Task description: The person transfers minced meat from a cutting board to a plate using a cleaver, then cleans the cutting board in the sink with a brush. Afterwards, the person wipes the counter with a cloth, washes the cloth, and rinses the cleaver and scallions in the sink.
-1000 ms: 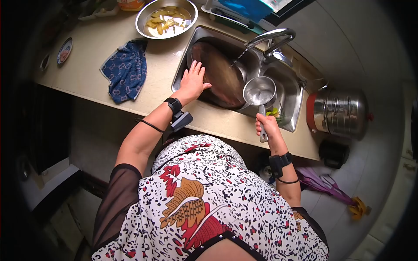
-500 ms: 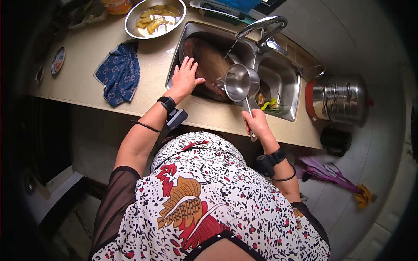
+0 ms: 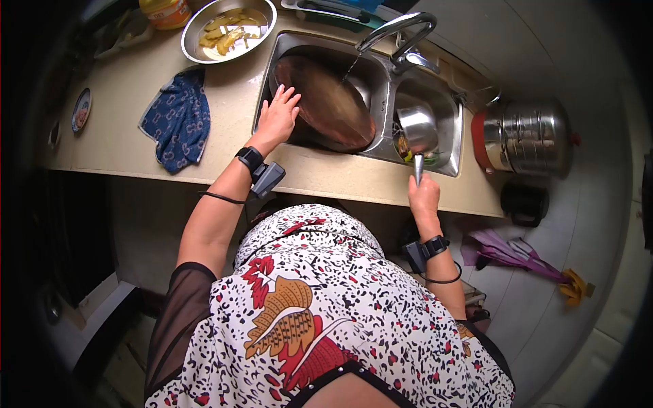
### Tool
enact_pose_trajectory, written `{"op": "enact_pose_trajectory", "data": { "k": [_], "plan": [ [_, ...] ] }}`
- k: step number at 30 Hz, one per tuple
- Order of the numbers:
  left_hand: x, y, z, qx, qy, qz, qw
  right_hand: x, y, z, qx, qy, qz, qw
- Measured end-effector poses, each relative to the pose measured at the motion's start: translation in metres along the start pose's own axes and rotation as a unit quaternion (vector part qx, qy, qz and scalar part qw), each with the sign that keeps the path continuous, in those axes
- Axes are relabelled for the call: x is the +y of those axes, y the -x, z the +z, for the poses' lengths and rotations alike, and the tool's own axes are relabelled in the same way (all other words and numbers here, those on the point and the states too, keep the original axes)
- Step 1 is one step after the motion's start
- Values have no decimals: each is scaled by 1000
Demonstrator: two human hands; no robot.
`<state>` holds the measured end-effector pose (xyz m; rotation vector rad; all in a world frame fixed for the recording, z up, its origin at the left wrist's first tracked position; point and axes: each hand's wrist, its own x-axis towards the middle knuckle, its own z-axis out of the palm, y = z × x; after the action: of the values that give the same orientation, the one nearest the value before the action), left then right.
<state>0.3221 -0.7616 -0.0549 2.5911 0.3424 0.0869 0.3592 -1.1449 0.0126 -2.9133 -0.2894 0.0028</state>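
Observation:
A round wooden chopping board (image 3: 326,102) leans at a slant in the left sink basin (image 3: 375,88). Against its left edge lies my left hand (image 3: 277,117), open with fingers stretched out. My right hand (image 3: 424,194) is closed round the handle of a metal water dipper (image 3: 417,128). The dipper is tipped over inside the right basin (image 3: 449,109), and some water shows at its left side. Beneath it lie yellow and green food scraps (image 3: 407,151), partly hidden. From the faucet (image 3: 401,34) a thin stream of water falls into the left basin.
A steel bowl (image 3: 188,46) holds yellowish pieces in liquid. Left of the sink lie a blue patterned cloth (image 3: 178,122) and a small dish (image 3: 81,109). To the right stands a steel pot (image 3: 530,139); a purple umbrella (image 3: 517,258) is lower down.
My right hand has moved the dipper from over the chopping board rightward into the right basin and tipped it. My left hand stays on the board's edge. The view has shifted slightly.

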Motion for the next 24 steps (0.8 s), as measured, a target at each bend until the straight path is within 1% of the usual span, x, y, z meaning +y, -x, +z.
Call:
{"op": "enact_pose_trajectory", "data": {
  "k": [1,2,3,4,5,6,7,10,11,12,13,15,17,19,21,24],
  "plan": [
    [0,0,0,4,1,2,1000,7,2,-3,13,-9,19,1000],
    [0,0,0,2,-2,2,1000,16,5,-8,6,-58,51,997],
    [0,0,0,0,-5,3,1000,41,6,6,-7,-107,101,989],
    [-1,0,1,-2,-8,3,1000,49,9,3,-26,-234,169,957],
    [-2,-1,1,-4,-11,4,1000,57,13,0,-43,-357,233,903],
    [-2,-1,2,-1,-8,6,1000,68,14,4,-20,-414,254,874],
    [-2,-1,1,-3,-10,7,1000,81,17,3,-23,-471,284,835],
    [0,-1,-1,-9,-16,8,1000,118,20,4,18,-583,356,730],
    [1,-1,-3,-11,-18,9,1000,131,18,5,33,-623,390,677],
    [1,-1,-3,-12,-21,8,1000,146,18,9,48,-646,392,653],
    [-2,-2,1,6,-24,19,1000,159,18,11,59,-670,393,627],
    [-1,-2,3,14,-39,26,999,169,17,7,53,-639,400,655],
    [-4,0,3,18,-48,32,998,209,12,21,13,-702,385,599],
    [-3,0,4,10,-63,25,998,223,6,22,7,-646,409,644],
    [-1,0,2,4,-52,17,998,205,5,2,-27,-583,423,693],
    [-1,0,1,-9,-46,10,999,270,-10,33,-30,-651,406,641]
  ]
}}
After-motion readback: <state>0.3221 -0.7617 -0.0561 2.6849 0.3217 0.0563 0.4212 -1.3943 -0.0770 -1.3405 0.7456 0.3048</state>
